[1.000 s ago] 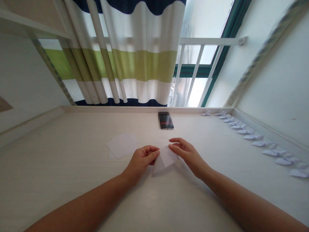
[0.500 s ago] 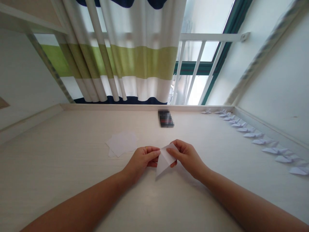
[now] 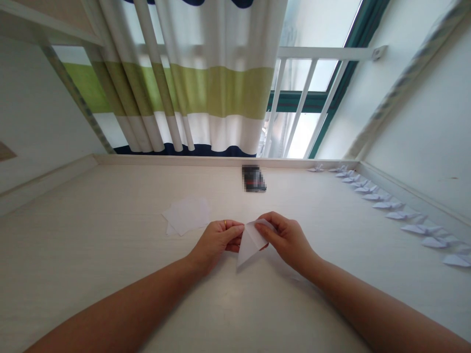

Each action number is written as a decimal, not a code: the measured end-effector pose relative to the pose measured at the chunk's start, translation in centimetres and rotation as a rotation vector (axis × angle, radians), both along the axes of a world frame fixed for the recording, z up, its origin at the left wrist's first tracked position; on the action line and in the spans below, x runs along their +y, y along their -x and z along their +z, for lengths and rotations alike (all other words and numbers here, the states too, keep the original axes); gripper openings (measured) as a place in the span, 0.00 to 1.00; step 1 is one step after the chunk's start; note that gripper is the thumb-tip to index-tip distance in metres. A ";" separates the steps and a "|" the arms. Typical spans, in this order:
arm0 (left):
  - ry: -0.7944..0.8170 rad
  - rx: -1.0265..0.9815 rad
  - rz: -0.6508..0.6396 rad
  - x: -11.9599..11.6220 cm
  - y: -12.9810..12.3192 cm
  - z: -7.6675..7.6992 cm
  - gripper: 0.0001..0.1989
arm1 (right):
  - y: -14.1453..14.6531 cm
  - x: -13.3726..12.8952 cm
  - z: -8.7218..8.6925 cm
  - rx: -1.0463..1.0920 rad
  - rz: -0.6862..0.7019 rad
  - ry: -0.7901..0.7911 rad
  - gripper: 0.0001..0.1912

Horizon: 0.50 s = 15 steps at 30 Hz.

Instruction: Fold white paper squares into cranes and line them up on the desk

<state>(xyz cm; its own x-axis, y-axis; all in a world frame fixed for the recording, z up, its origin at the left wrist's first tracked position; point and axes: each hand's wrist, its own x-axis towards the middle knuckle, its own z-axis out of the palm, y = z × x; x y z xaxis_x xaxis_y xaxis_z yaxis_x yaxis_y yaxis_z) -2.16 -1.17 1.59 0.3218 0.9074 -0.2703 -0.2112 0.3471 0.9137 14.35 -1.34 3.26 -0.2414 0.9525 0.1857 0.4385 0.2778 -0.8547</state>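
Note:
A folded sheet of white paper (image 3: 250,243) is held between my two hands, just above the pale tabletop, one pointed corner hanging toward me. My left hand (image 3: 220,239), with a ring on one finger, pinches its left edge between thumb and fingertips. On the other side my right hand (image 3: 283,235) grips the upper right part, thumb lying on the front face and fingers behind. The paper hides some of the fingertips of both hands.
Loose white paper sheets (image 3: 187,215) lie left of my hands. A dark blurred object (image 3: 253,178) rests near the far edge. Several folded paper cranes (image 3: 401,215) line the right side, along a raised rim. Behind are a striped curtain (image 3: 221,90) and white window bars (image 3: 303,98).
The paper stays in both hands with only a slight shift in its angle; its right part looks a little more curved under my right thumb. The view has tilted slightly.

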 end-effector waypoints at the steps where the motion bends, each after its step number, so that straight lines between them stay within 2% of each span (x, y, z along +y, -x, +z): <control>1: -0.003 0.003 0.003 0.0 0.0 0.0 0.13 | 0.0 0.0 0.0 -0.015 0.004 -0.015 0.07; 11: -0.106 0.183 0.057 -0.1 0.1 -0.1 0.11 | 0.0 -0.1 0.2 -0.177 0.080 -0.131 0.06; 15: -0.113 0.195 0.052 0.0 0.1 -0.1 0.11 | 0.0 0.1 0.1 -0.161 0.177 -0.140 0.11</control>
<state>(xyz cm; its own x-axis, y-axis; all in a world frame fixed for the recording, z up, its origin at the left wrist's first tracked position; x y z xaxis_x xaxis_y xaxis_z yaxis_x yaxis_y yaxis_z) -2.29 -1.16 1.45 0.2256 0.9494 -0.2186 -0.0420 0.2336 0.9714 14.39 -1.29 3.33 -0.4392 0.8604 0.2584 0.4992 0.4729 -0.7261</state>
